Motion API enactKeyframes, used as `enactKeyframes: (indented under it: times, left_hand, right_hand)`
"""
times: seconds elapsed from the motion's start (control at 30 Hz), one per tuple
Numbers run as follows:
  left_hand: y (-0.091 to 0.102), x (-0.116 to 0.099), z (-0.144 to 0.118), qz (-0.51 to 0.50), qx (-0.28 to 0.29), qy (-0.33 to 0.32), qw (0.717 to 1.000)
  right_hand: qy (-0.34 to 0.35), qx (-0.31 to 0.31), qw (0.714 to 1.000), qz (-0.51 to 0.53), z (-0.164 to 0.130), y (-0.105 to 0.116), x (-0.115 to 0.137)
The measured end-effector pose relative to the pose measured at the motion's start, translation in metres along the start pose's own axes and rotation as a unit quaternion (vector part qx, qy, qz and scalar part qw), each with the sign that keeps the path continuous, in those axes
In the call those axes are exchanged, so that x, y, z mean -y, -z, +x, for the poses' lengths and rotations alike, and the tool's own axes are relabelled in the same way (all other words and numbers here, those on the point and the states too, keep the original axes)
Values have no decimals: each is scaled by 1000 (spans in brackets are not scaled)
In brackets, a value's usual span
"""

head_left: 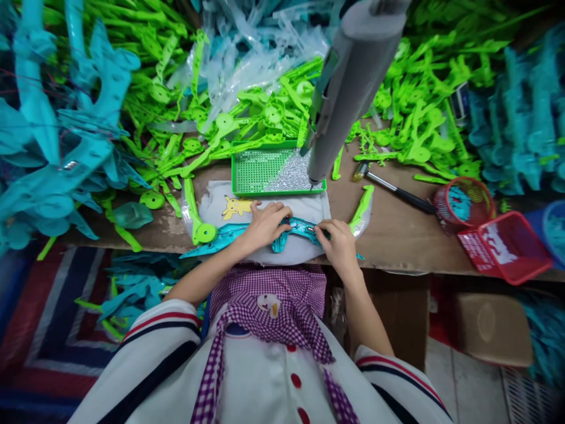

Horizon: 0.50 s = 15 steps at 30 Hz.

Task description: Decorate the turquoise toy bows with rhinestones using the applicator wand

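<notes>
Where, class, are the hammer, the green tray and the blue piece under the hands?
Hammer (403, 193): head view, on its black grip.
Green tray (252, 168): head view, bare base at left.
Blue piece (278, 243): head view, short middle part.

The long piece (279, 242) is bright turquoise; the curved limbs at its left (205, 233) and right (364, 206) are lime green. The pale grey cloth (309, 207) bears a yellow cartoon figure (236, 206). Farther off, a green tray (251, 193) holds silvery bits (289, 171). The bench (397, 238) is brown, the overhanging tool (359, 82) grey. The far heaps show lime (273, 109), whitish translucent (247, 56) and, left, turquoise (66, 147). Nearest, the apron (273, 285) is purple-and-white gingham, the shirt (260, 377) white with red buttons (295, 381).
</notes>
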State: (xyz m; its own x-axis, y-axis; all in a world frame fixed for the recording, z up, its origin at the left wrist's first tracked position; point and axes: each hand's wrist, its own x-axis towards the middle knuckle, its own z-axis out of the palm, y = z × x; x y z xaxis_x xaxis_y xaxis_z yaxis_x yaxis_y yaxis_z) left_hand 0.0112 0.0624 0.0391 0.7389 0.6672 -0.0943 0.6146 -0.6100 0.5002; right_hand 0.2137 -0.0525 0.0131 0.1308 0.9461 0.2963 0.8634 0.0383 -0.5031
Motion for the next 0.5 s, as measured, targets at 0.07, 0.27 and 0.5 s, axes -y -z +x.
enactKeyframes:
  times: [0.07,0.27,0.5]
  left_hand:
    - [-1,1,-1,-9,0,2,1000]
    - [-4,1,-2,-4,-3,-7,1000]
    - [-8,2,-4,16,-19,-13,1000]
  right_hand:
    - [-12,-9,1000,-3,2,-3,-1]
    - [-3,64,994,-84,12,1,3]
    - [-17,85,986,-144,9,-1,7]
